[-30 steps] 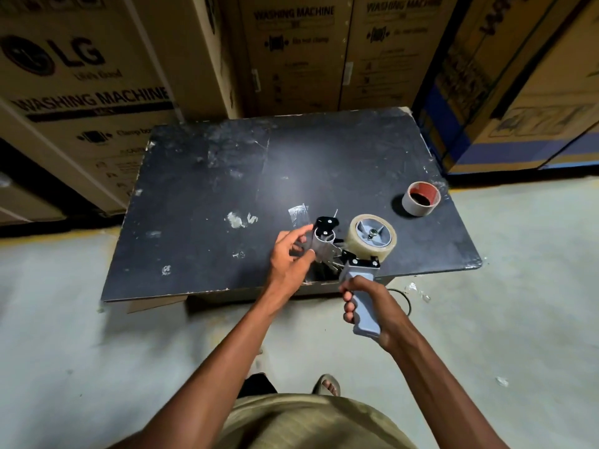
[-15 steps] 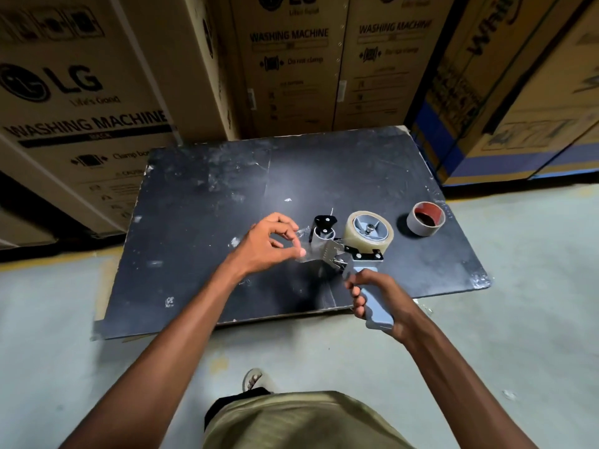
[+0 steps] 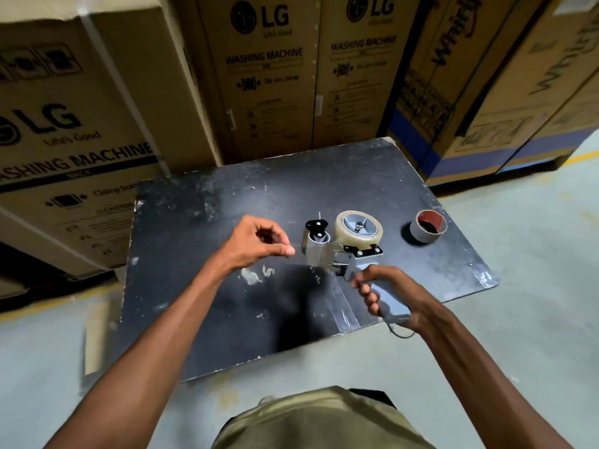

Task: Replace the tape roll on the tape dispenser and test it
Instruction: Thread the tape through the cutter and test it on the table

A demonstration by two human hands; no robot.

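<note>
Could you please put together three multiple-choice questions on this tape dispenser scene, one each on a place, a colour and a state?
1. Where is the empty tape core?
A. on the black board, right of the dispenser
B. on the floor
C. in the left hand

2. What colour is the inside of that core?
A. green
B. red
C. white

3. What is the right hand doing?
A. lying flat on the board
B. hanging free
C. gripping the tape dispenser by its handle

Answers: 1 A, the core stands on the black board near its right edge. 2 B, its inner wall shows red. 3 C, the fingers curl round the grey handle.
</note>
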